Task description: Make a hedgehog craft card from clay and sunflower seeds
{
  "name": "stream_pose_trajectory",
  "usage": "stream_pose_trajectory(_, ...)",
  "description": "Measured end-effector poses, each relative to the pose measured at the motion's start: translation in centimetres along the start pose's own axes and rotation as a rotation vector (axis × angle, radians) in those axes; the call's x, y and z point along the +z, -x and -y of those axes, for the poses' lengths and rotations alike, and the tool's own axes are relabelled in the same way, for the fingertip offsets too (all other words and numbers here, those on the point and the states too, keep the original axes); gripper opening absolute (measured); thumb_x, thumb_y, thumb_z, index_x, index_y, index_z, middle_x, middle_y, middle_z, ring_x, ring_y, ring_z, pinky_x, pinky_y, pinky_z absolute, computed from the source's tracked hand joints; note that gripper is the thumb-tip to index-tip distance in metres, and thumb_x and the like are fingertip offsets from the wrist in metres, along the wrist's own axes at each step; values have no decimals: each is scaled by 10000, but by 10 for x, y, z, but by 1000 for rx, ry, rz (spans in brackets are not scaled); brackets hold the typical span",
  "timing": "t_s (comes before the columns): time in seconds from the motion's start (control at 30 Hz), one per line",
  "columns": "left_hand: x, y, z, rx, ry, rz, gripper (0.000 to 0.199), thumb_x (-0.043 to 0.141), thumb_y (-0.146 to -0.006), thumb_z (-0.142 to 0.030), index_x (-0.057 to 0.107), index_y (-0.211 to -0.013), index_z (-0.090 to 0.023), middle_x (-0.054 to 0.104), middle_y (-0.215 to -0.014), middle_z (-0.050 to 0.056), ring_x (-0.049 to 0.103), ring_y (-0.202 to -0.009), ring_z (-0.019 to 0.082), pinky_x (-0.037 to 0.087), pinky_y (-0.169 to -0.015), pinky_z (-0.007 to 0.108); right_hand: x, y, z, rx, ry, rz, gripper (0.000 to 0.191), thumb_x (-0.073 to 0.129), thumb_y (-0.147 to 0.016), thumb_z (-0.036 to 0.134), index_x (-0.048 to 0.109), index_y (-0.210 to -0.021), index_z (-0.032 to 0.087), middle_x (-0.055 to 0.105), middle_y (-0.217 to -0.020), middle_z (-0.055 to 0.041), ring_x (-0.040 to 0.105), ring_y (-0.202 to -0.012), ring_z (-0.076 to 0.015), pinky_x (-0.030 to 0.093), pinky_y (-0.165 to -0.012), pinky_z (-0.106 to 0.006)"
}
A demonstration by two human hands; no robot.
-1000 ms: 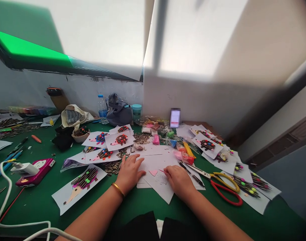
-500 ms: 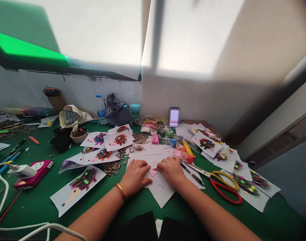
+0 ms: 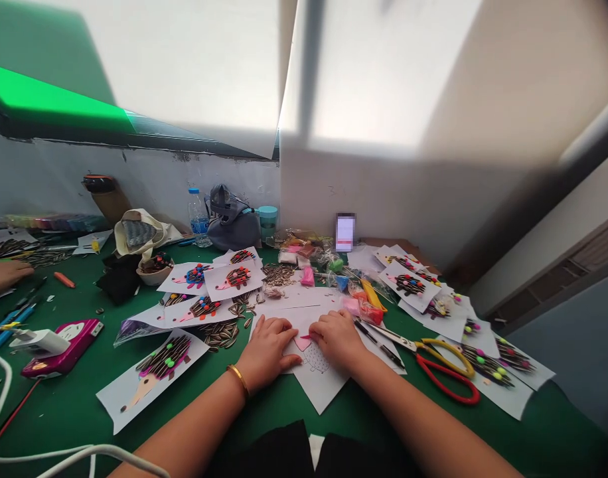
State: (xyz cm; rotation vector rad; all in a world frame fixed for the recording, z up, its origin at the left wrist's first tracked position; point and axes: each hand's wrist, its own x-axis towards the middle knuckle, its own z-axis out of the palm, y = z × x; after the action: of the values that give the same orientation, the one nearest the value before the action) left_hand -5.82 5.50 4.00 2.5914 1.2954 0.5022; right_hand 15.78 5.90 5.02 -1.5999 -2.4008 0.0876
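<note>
A white sheet with a hedgehog drawing (image 3: 318,357) lies in front of me, its spotted body outlined in black. Light pink modelling clay (image 3: 302,342) covers the pointed face part of the drawing. My left hand (image 3: 271,348), with a gold bangle at the wrist, rests flat on the paper left of the drawing, thumb apart from the fingers. My right hand (image 3: 338,340) bends over the drawing's upper edge with its fingertips pinched together. A small darker pink piece of clay (image 3: 305,336) shows at those fingertips; the rest of it is hidden.
Scissors (image 3: 446,368) and a black pen (image 3: 381,345) lie to the right. Finished hedgehog cards (image 3: 152,382) lie on both sides. Sunflower seeds (image 3: 223,335), clay packets (image 3: 368,305) and a phone (image 3: 344,232) stand beyond. Another person's hand (image 3: 8,275) is at far left.
Another person's hand has come in at the left edge. My right hand has shifted very slightly at the pink clay; my left hand stays in place on the paper.
</note>
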Motion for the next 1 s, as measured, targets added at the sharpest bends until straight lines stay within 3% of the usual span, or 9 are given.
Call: stream_pose_trajectory(1.0,-2,0,-1,-2,6,19,505,732,-757,-461,612,-1216,-288,601,-1210,70,507,-1182,287,165,-1131,621,2,-3,5,-57,15,7,146,590,-902,262,716,-830,279,699,-818,-13,540,-869,-174,218,-816,-367)
